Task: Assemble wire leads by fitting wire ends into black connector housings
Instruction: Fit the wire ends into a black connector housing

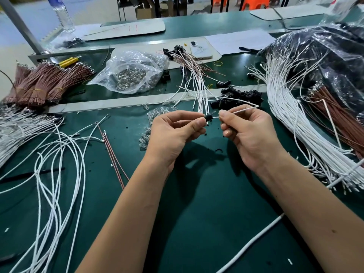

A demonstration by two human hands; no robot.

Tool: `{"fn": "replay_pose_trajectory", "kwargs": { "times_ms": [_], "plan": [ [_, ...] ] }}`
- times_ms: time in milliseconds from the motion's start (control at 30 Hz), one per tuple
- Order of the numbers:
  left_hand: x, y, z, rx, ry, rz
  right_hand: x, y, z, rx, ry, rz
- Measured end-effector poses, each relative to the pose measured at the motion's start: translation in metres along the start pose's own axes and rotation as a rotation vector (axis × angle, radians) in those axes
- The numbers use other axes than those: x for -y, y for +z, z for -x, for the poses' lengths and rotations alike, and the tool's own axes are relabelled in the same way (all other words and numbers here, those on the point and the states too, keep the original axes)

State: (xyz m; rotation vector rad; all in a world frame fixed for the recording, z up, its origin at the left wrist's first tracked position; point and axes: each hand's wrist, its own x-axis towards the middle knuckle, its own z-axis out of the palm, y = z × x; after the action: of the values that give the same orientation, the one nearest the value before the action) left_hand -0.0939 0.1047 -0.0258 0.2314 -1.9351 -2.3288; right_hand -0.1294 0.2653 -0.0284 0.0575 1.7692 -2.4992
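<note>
My left hand point(175, 131) pinches a small black connector housing point(209, 117) between thumb and fingers above the green mat. My right hand point(250, 133) pinches a white wire point(244, 110) close to its end, and the wire's tip meets the housing's right side. The wire bends back sharply behind my right hand. A pile of loose black housings point(236, 96) lies just beyond my hands. Finished leads with black housings point(189, 62) fan out at the back centre.
White wires point(59, 154) sprawl at left, and a thick white wire bundle point(291, 119) lies at right beside a plastic bag point(325, 56). Brown wire bundles point(45, 83) sit far left. A bag of clear bulbs point(134, 73), loose bulbs point(155, 113) and a phone point(201, 49) lie behind.
</note>
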Motion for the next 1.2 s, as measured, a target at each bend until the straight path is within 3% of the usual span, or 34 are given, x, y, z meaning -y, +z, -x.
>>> {"fn": "replay_pose_trajectory", "kwargs": {
  "times_ms": [333, 600, 800, 1200],
  "plan": [
    [0.000, 0.000, 0.000, -0.001, 0.002, -0.072, 0.001, 0.000, 0.002, 0.045, -0.052, 0.033],
    [-0.006, -0.001, 0.002, 0.057, -0.166, 0.130, 0.003, -0.002, 0.000, 0.029, -0.035, 0.014],
    [-0.009, -0.004, 0.000, 0.098, -0.223, 0.156, 0.004, -0.003, 0.000, 0.061, -0.034, -0.002],
    [-0.011, -0.008, 0.001, 0.117, -0.106, 0.073, 0.005, -0.004, -0.001, 0.151, 0.109, -0.158]
  ]
}}
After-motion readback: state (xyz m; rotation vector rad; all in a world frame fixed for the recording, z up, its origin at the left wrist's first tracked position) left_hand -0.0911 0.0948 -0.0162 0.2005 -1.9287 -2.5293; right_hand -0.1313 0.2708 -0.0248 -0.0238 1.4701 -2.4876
